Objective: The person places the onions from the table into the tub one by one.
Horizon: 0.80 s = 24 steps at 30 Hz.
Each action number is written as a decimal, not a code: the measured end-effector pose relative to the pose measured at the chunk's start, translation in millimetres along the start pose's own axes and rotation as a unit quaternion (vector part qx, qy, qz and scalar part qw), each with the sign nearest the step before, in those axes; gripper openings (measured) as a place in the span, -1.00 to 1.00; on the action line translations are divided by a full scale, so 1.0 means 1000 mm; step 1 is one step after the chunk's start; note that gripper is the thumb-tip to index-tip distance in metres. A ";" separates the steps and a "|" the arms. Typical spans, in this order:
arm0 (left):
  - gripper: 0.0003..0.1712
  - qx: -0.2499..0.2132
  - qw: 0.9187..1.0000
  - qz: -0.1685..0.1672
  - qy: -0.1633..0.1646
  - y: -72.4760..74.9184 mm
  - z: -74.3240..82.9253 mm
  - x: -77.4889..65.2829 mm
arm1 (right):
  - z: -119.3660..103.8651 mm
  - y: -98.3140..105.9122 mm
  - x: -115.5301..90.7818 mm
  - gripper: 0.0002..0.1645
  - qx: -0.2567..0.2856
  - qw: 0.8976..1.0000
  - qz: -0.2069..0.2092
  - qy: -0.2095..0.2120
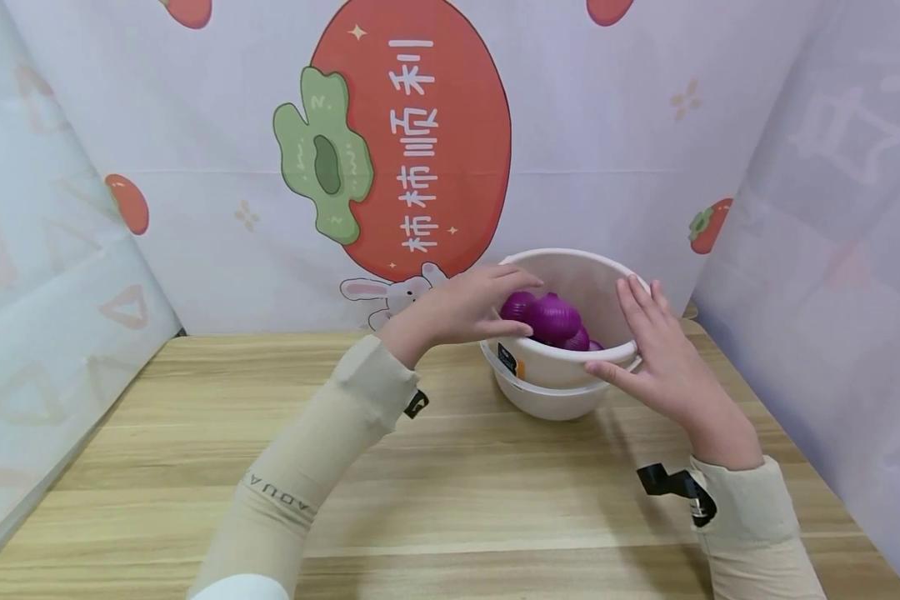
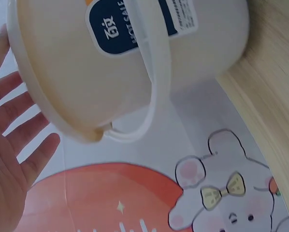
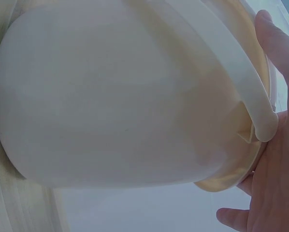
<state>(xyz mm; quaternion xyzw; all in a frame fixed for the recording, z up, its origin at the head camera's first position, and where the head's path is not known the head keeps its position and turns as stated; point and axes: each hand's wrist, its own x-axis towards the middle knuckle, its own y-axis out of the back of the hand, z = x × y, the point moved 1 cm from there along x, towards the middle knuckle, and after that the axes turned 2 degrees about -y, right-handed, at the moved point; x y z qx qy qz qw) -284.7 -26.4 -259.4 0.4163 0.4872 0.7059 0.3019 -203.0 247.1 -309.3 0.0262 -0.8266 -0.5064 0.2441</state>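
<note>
A white plastic bucket point(image 1: 562, 368) stands upright on the table, with several purple onions point(image 1: 555, 319) inside. Its handle point(image 3: 231, 58) hangs down against the front wall. At the left rim is my left hand point(image 1: 465, 307), its fingers spread and fairly straight, reaching over the opening; the left wrist view shows its thumb tip at the rim. My right hand point(image 1: 663, 358) rests against the right rim with its fingers extended and the thumb out along the front. In the right wrist view, the palm lies beside the handle's pivot.
The bucket stands near the back of the wooden table point(image 1: 420, 500), close to a white printed backdrop point(image 1: 217, 100). Cloth side walls point(image 1: 840, 208) rise at the left and right. A dark label point(image 2: 110, 29) is on the bucket's wall.
</note>
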 end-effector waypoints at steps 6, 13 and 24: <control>-0.29 0.064 0.996 0.052 0.021 0.007 -0.010 -0.056 | 0.003 -0.001 0.000 0.29 0.000 1.000 -0.004 -0.003; -0.23 0.116 0.986 0.087 0.079 0.018 -0.028 -0.134 | 0.010 0.008 -0.005 0.29 -0.014 1.000 -0.005 -0.004; -0.16 0.192 0.959 0.125 0.165 0.021 -0.051 -0.222 | 0.042 0.029 -0.029 0.20 -0.026 0.999 0.020 0.025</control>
